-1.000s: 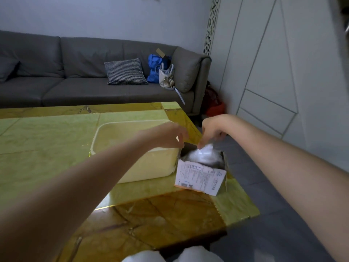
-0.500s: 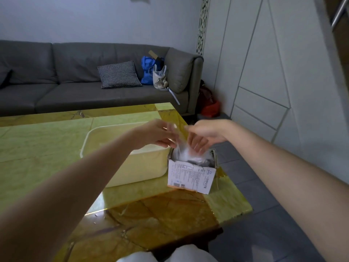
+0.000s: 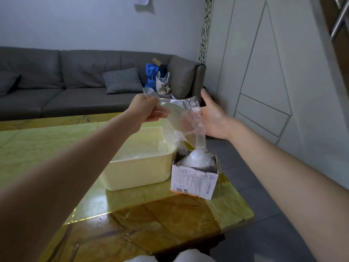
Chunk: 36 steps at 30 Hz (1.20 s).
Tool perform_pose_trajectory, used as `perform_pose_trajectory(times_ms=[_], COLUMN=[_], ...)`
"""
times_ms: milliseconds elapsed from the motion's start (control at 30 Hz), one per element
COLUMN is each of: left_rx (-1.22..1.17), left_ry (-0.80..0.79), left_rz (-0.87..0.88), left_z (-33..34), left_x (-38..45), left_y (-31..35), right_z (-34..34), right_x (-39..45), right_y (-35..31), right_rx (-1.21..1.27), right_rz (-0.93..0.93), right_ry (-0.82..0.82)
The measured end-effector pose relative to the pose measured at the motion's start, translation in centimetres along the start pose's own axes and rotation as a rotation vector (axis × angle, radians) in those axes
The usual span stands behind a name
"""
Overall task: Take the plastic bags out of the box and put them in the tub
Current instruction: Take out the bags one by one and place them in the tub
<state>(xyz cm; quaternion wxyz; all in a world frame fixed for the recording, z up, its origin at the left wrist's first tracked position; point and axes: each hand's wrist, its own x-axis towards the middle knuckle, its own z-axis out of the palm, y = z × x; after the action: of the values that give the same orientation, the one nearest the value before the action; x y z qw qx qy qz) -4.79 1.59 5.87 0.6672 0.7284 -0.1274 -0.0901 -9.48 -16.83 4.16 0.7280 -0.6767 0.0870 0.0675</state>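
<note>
Left hand (image 3: pixel 146 110) pinches top edge of clear plastic bag (image 3: pixel 179 118), raised above tub (image 3: pixel 139 163) and box (image 3: pixel 195 176). Right hand (image 3: pixel 211 118) open, fingers spread behind the bag, touching it. Bag's tail trails down into the box.

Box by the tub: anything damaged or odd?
Yes. The box has a torn, ragged top edge, and its front panel leans outward. The plastic bag held up by the left hand and right hand still trails down into the box, so it is not fully out.
</note>
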Motion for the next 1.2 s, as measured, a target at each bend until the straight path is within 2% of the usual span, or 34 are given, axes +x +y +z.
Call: perform_pose_trajectory(times_ms=[33, 100, 167, 233, 300, 333, 433, 500, 567, 633, 700, 767, 867, 900, 967, 1000, 1067, 1133, 1200], left_rx=[-0.031, -0.1, -0.168, -0.251, -0.298, -0.265, 0.015, 0.207, 0.284, 0.252, 0.316, 0.507, 0.956, 1.077, 1.166, 1.138, 1.126, 1.202, 1.423], left_ry=[0.033, 0.084, 0.098, 0.07, -0.052, -0.156, -0.43, -0.455, -0.399, -0.294, -0.164, 0.009, 0.313, 0.4, 0.489, 0.443, 0.152, -0.216, -0.431], left_rz=[-0.034, -0.101, -0.155, -0.181, -0.157, -0.119, -0.038, -0.063, -0.1, -0.116, -0.12, -0.143, -0.18, -0.151, 0.055, 0.19, 0.391, 0.331, 0.157], left_z=[-0.2, -0.4, -0.3, -0.5, -0.9, -1.3, -1.9, -2.8, -4.7, -7.1, -9.5, -12.0, -15.4, -16.2, -16.1, -15.4, -13.1, -10.8, -9.2], left_x=[0.1, 0.1, 0.0, -0.2, -0.3, -0.4, -1.1, -1.0, -0.4, 0.0, 0.5, 1.3, 2.6, 3.1, 4.1, 4.4, 4.7, 4.2, 3.9], left_y=[-0.1, -0.2, -0.4, -0.6, -0.8, -0.9, -1.8, -2.6, -3.2, -3.3, -3.5, -4.0, -5.1, -5.3, -5.3, -5.2, -5.4, -6.4, -7.8], right_z=[0.3, 1.2, 2.2, 2.9, 3.2, 3.6, 4.9, 5.4, 5.7, 6.0, 6.5, 7.3, 8.3, 8.6, 9.1, 9.2, 9.6, 10.0, 10.4], right_x=[-0.4, -0.8, -0.5, 0.3, 1.1, 1.2, 1.2, 1.3, 1.8, 2.7, 4.1, 5.4, 7.4, 7.9, 8.7, 9.1, 9.6, 10.1, 10.5], right_y=[-0.6, -0.9, -0.6, -0.3, -0.5, -0.8, -1.7, -2.1, -2.3, -2.0, -0.8, 0.9, 3.8, 4.5, 5.6, 6.1, 6.8, 7.3, 7.6], right_rx=[0.025, -0.08, -0.298, -0.39, -0.418, -0.483, -0.715, -0.719, -0.712, -0.72, -0.704, -0.665, -0.688, -0.699, -0.74, -0.77, -0.848, -0.931, -1.011], right_rz=[-0.013, -0.081, -0.23, -0.369, -0.471, -0.513, -0.627, -0.678, -0.693, -0.693, -0.673, -0.614, -0.475, -0.434, -0.379, -0.355, -0.296, -0.243, -0.184], right_ry=[-0.06, -0.048, 0.063, 0.26, 0.415, 0.443, 0.476, 0.486, 0.503, 0.538, 0.589, 0.621, 0.624, 0.617, 0.61, 0.605, 0.581, 0.539, 0.491])
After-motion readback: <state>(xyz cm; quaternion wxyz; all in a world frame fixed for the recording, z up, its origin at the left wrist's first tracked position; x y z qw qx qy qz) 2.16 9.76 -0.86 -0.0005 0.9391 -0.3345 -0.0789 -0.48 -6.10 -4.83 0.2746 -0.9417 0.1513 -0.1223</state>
